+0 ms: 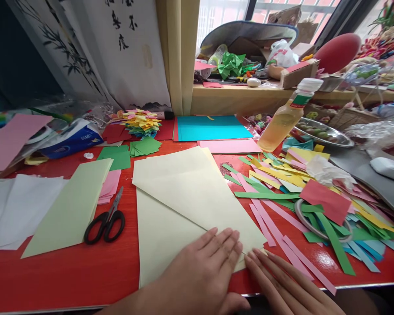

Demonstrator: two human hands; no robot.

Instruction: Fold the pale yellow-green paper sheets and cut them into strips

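Pressing down on folded cream paper [190, 188], left hand [205, 262] lies palm down, fingers extended and close together, pointing up and to right; open, nothing gripped. Right hand [279, 280] flat at paper's lower right corner, fingers straight, pointing up and to left, fingertips just beside left hand's; open, whether it pinches paper edge cannot be told. Cream paper on red table [68, 280], directly in front of person; black-handled scissors [107, 221] to left of it, blades pointing away; cut paper strips [282, 218] scattered to right; bottle [284, 118] upright but leaning in view, beyond strips.
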